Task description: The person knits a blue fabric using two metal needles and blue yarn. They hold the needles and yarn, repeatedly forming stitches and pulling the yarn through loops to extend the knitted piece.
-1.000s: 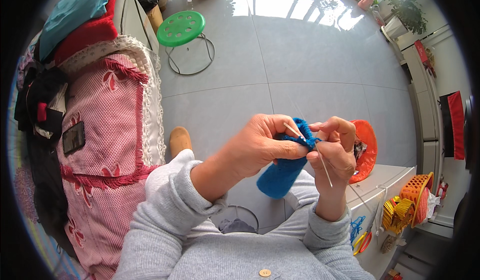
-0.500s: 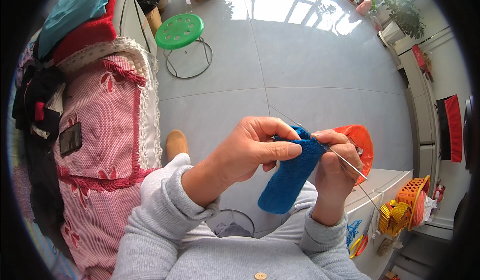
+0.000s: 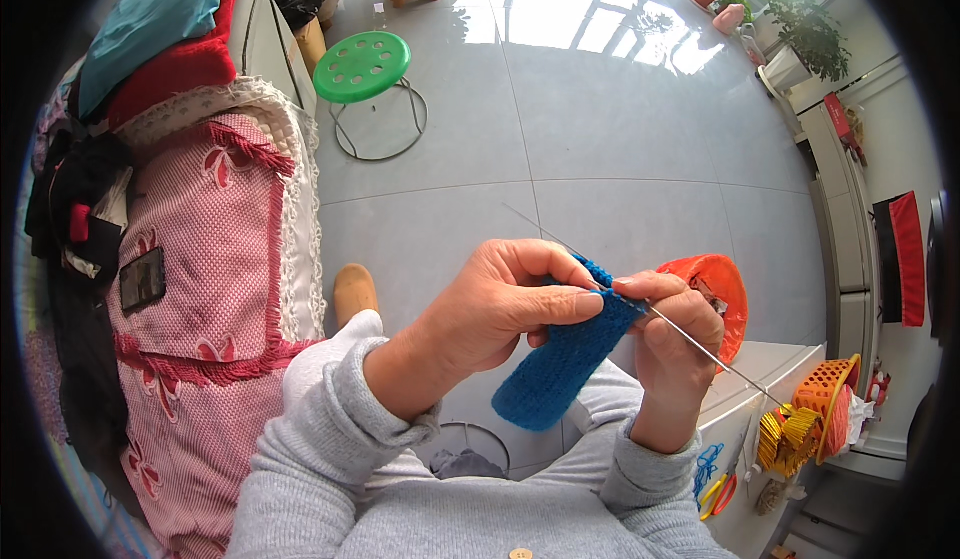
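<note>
A strip of blue knitting (image 3: 562, 364) hangs down between my hands at the middle of the view. My left hand (image 3: 510, 299) pinches its top edge with thumb and forefinger. My right hand (image 3: 672, 344) grips the same edge from the right and holds a thin metal knitting needle (image 3: 715, 357) that runs down to the right. A second needle (image 3: 545, 231) pokes out up and to the left behind my left hand. Grey sleeves cover both forearms.
A sofa with a pink patterned cover (image 3: 205, 289) runs along my left. A green plastic stool (image 3: 362, 67) stands on the grey tiled floor (image 3: 600, 139). An orange bucket (image 3: 715, 294) sits behind my right hand. A white table (image 3: 745, 414) with an orange basket (image 3: 825, 389) is at lower right.
The knitting now hangs longer and straighter. My right hand has shifted, and the needle points down to the right instead of standing nearly upright.
</note>
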A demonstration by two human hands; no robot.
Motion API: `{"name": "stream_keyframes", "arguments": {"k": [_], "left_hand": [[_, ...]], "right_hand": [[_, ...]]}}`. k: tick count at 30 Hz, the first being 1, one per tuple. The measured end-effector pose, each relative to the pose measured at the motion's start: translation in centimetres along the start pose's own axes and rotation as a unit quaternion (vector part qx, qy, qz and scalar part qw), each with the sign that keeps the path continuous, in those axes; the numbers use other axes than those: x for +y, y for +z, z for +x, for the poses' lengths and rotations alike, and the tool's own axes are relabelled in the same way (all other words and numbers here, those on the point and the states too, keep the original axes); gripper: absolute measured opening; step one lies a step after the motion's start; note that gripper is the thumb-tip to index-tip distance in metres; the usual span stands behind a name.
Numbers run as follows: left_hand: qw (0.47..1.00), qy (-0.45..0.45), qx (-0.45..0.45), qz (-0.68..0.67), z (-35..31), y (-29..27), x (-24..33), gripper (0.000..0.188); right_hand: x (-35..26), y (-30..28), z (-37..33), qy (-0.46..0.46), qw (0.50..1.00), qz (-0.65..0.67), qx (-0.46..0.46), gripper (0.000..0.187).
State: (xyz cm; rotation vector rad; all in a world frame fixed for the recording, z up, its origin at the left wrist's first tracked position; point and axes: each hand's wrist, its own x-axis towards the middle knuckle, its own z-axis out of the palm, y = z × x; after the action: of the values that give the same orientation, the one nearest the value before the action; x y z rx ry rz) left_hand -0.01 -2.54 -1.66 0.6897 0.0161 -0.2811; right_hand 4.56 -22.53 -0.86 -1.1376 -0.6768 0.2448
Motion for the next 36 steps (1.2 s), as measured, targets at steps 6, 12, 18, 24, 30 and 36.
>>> {"name": "stream_keyframes", "arguments": {"k": [6,12,18,24,30,36], "left_hand": [[1.000,0.005,0.016,0.000,-0.1,0.1,0.0,0.008],[1.000,-0.003,0.011,0.004,-0.2,0.2,0.4,0.010],[0.999,-0.012,0.023,0.035,-0.4,0.2,0.8,0.005],[0.997,0.015,0.033,0.067,-0.4,0.0,0.7,0.013],[0.991,0.023,0.047,0.120,-0.4,-0.1,0.7,0.014],[0.988,0.015,0.079,0.130,-0.4,0.1,0.7,0.008]], "right_hand": [[0.2,0.0,0.0,0.002,1.000,-0.016,0.004,0.015],[0.5,-0.2,0.1,0.000,1.000,0.026,-0.007,0.014],[0.4,-0.6,0.3,0.005,0.999,0.040,-0.034,0.010],[-0.2,-0.6,0.1,0.041,0.998,0.029,-0.026,0.010],[-0.6,-0.1,0.0,0.027,1.000,-0.006,-0.002,0.010],[-1.0,0.1,0.2,0.027,0.998,-0.062,-0.002,0.006]]}}
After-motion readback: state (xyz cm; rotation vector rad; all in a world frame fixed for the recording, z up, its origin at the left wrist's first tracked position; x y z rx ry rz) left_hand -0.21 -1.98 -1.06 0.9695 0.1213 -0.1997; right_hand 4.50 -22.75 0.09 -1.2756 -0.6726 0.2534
